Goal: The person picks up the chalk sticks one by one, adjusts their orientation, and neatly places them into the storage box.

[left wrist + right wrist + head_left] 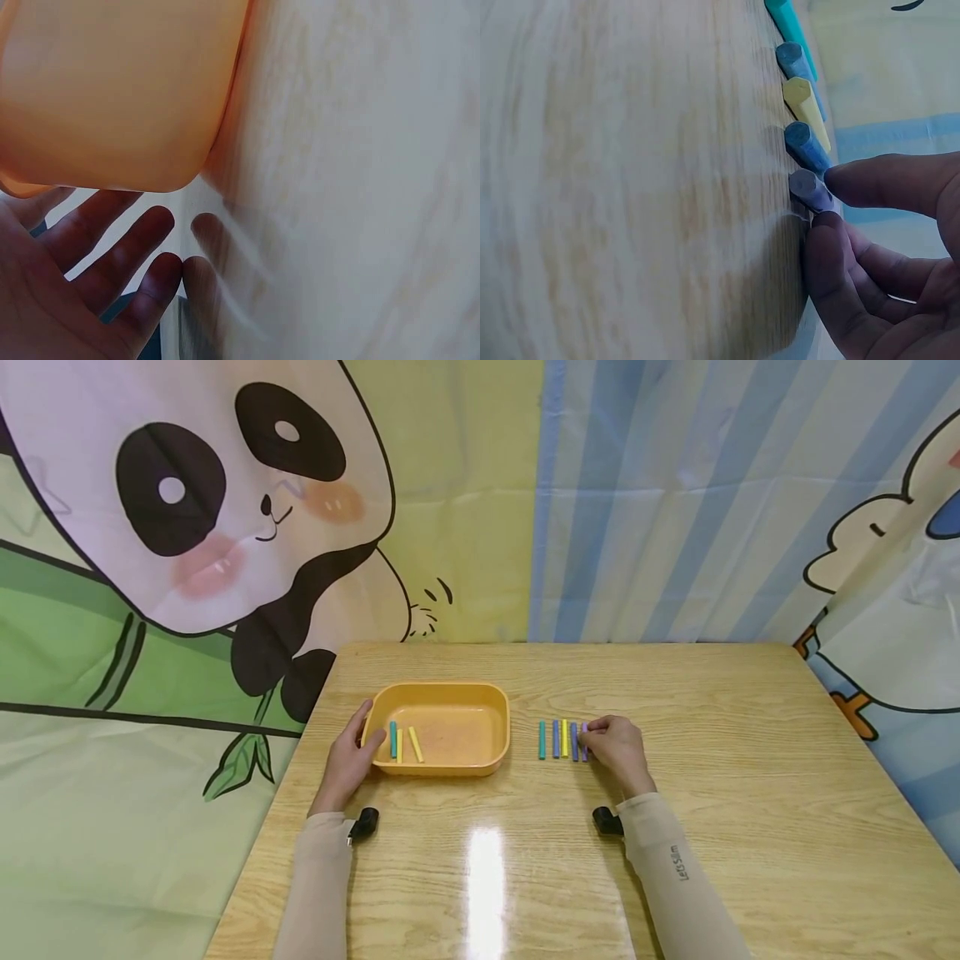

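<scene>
R hand pinched the purple stick, nearest of five sticks lying side by side on the wooden table.

Light wooden table with glare patch near its front edge, panda-print backdrop behind on the left, blue-and-white striped curtain behind on the right, cartoon figure partly visible at far right

1. the purple stick, last in the row right of the orange tray, is mostly hidden under the right hand in the head view
2. in the left wrist view the tray's inside is out of sight, its upper part cut off
3. both wrist views show the table blurred
</scene>
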A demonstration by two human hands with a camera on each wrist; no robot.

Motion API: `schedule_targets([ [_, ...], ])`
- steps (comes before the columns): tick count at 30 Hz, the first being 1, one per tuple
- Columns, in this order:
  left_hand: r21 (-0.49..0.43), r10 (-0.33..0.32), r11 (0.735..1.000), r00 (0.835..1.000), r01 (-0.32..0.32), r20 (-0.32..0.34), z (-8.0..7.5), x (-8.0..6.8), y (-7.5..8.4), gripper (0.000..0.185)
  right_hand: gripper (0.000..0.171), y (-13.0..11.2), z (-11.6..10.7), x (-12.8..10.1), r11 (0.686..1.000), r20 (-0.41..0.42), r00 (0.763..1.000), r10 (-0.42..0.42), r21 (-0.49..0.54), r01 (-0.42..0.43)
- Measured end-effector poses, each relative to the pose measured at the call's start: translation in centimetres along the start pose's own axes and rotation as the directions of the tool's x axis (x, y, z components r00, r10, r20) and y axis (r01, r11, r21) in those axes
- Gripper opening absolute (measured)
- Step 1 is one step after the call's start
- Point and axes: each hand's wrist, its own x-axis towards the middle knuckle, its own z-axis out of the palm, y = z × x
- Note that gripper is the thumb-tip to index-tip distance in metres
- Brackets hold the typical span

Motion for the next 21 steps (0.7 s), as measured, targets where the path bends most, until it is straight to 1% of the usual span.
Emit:
schedule_targets([
  [15,0.007,0.005,1.0,1.0,-0.005,0.003,-0.01,0.02,-0.28,0.066,0.026,-0.2,-0.04,0.09,0.998,0.004,1.0,-0.001,-0.066,0.001],
  [21,0.025,0.011,1.0,1.0,-0.011,-0.003,-0.11,0.08,-0.17,0.065,0.025,-0.11,-0.25,0.39,0.998,0.026,1.0,0.001,-0.069,0.001],
])
